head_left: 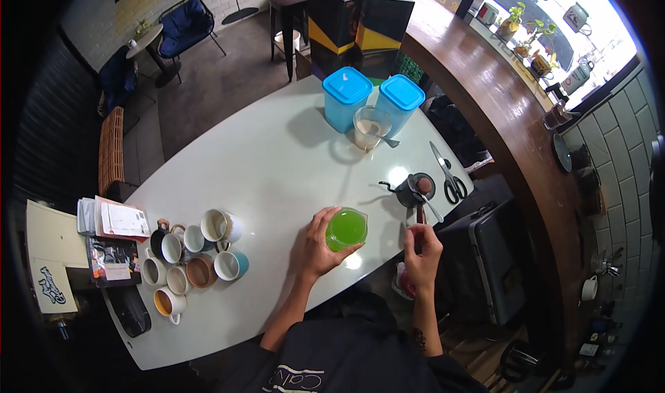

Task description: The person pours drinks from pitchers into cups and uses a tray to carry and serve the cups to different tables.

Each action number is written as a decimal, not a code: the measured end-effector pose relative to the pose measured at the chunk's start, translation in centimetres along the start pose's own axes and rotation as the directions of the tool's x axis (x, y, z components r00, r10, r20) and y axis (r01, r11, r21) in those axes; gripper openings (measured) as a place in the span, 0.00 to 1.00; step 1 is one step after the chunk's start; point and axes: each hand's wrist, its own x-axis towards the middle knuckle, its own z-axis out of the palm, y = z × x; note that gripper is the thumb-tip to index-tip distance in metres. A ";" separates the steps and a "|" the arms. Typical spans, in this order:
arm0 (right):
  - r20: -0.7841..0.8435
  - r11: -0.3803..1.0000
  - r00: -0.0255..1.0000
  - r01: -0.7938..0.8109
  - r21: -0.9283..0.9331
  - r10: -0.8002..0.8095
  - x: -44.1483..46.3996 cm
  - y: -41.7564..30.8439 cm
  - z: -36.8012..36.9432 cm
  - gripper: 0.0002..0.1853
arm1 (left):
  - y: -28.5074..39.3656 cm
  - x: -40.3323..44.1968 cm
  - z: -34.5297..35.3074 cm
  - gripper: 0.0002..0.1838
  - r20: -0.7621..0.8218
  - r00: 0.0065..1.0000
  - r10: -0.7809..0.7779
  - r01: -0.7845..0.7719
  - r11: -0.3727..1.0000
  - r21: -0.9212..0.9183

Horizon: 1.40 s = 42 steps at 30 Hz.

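I angle the left hand (316, 249) forward, fingers clamped round one green-filled cup (347, 228) over the worktop (235, 161); right hand (421, 253) well apart, fingers pinched together. I count two blue containers (344, 110).

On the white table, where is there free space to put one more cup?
The widest bare patch of the table lies between the mugs and the blue-lidded containers. It continues between the mugs and the left hand. It is crowded near the right hand: dark canister, scissors.
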 end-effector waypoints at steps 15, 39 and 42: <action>0.587 0.997 0.809 0.043 -0.061 0.001 -2.5 -1.1 -0.7 0.05 | 0.0 -1.5 2.9 0.45 -0.261 0.963 -0.066 0.069 0.998 0.005; 0.870 0.969 0.493 -0.199 0.149 -0.033 -5.8 0.1 5.7 0.28 | 2.5 -23.1 -3.5 0.20 -0.583 0.508 -0.634 0.378 0.772 -0.510; 0.832 0.954 0.555 -0.251 0.165 0.002 -6.8 0.3 6.8 0.33 | 2.5 -23.7 -5.1 0.21 -0.609 0.477 -0.634 0.361 0.773 -0.521</action>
